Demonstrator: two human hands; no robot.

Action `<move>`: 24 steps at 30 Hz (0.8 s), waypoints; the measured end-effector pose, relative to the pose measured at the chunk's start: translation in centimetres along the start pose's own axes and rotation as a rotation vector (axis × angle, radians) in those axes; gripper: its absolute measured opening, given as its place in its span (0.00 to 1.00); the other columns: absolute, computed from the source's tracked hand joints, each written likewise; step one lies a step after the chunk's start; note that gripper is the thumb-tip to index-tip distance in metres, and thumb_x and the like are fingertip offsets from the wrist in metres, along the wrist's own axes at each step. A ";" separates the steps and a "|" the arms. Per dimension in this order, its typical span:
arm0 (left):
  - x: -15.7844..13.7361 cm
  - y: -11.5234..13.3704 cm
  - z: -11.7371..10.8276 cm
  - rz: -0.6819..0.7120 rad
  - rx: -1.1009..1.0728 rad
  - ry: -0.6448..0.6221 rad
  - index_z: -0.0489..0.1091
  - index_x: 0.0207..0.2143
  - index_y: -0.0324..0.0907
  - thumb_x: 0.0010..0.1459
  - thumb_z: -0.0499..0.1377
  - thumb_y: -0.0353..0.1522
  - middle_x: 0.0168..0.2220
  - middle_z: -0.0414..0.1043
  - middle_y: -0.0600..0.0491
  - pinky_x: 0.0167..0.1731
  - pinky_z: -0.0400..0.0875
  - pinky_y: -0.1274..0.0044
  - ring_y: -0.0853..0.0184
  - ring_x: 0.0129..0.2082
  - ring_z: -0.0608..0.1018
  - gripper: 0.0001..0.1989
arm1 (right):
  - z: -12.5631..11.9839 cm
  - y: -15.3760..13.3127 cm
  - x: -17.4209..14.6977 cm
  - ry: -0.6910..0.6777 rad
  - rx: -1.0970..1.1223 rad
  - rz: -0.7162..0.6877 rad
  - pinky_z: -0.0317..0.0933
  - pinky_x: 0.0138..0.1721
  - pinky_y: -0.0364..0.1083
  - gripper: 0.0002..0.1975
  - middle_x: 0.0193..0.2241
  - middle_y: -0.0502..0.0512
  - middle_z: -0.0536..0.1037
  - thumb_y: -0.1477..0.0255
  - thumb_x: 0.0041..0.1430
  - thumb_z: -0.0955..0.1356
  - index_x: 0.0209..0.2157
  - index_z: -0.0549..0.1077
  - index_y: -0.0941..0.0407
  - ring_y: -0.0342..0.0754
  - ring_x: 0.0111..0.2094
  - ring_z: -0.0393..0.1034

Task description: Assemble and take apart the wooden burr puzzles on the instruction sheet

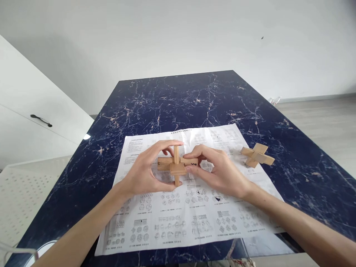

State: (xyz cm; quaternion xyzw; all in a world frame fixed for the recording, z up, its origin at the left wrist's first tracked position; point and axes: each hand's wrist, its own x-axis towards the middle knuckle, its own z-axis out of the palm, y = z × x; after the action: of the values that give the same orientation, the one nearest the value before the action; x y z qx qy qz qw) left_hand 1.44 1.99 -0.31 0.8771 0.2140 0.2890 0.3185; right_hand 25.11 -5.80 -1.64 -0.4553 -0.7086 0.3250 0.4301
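Between my hands is a wooden interlocking puzzle (pixel 178 169), a cross of flat wood pieces above the printed sheet. My left hand (pixel 148 168) grips the upright piece, thumb at its lower end and a fingertip at its top. With thumb and fingers, my right hand (pixel 213 168) pinches the bar that sticks out to the right, which carries a dark handwritten mark. Another dark mark shows on the puzzle's left end. To the right, a second wooden cross puzzle (pixel 258 155) rests at the sheet's edge, untouched.
A creased white instruction sheet (pixel 169 218) with rows of puzzle drawings lies under my hands. It covers the near part of a dark blue marble-patterned table (pixel 178 100). On the left stand a white cabinet with a black handle (pixel 41 120) and a white perforated chair (pixel 25 200).
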 end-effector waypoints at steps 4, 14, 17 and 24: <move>0.0 -0.2 -0.3 0.008 -0.005 0.026 0.66 0.65 0.53 0.45 0.77 0.33 0.60 0.74 0.46 0.53 0.76 0.62 0.52 0.53 0.78 0.45 | -0.2 0.1 0.3 0.017 0.043 0.050 0.69 0.35 0.48 0.09 0.38 0.55 0.83 0.62 0.70 0.72 0.43 0.78 0.53 0.48 0.35 0.74; -0.1 0.0 -0.3 -0.052 0.010 0.003 0.65 0.66 0.53 0.47 0.76 0.32 0.61 0.72 0.47 0.55 0.75 0.60 0.52 0.54 0.77 0.44 | 0.1 0.4 0.1 0.060 -0.014 0.037 0.68 0.34 0.47 0.10 0.34 0.52 0.81 0.64 0.70 0.72 0.49 0.79 0.52 0.47 0.32 0.73; -0.2 -0.1 -0.2 -0.060 -0.015 -0.011 0.63 0.67 0.55 0.49 0.76 0.33 0.63 0.70 0.46 0.58 0.74 0.57 0.49 0.59 0.75 0.44 | 0.2 0.5 0.1 0.060 -0.005 0.035 0.70 0.35 0.48 0.11 0.37 0.54 0.83 0.63 0.71 0.72 0.50 0.79 0.52 0.47 0.33 0.75; -0.5 -1.2 -0.1 -0.174 -0.310 -0.138 0.54 0.72 0.62 0.43 0.81 0.37 0.70 0.63 0.45 0.61 0.74 0.56 0.47 0.65 0.74 0.59 | 0.6 0.4 0.1 0.128 -0.017 -0.013 0.73 0.36 0.49 0.07 0.39 0.55 0.85 0.67 0.71 0.72 0.46 0.79 0.54 0.50 0.37 0.80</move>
State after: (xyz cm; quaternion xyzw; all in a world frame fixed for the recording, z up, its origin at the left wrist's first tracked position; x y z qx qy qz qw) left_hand 0.79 2.63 -1.25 0.8135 0.2197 0.2290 0.4874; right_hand 24.72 -5.64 -2.20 -0.4743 -0.6853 0.2864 0.4726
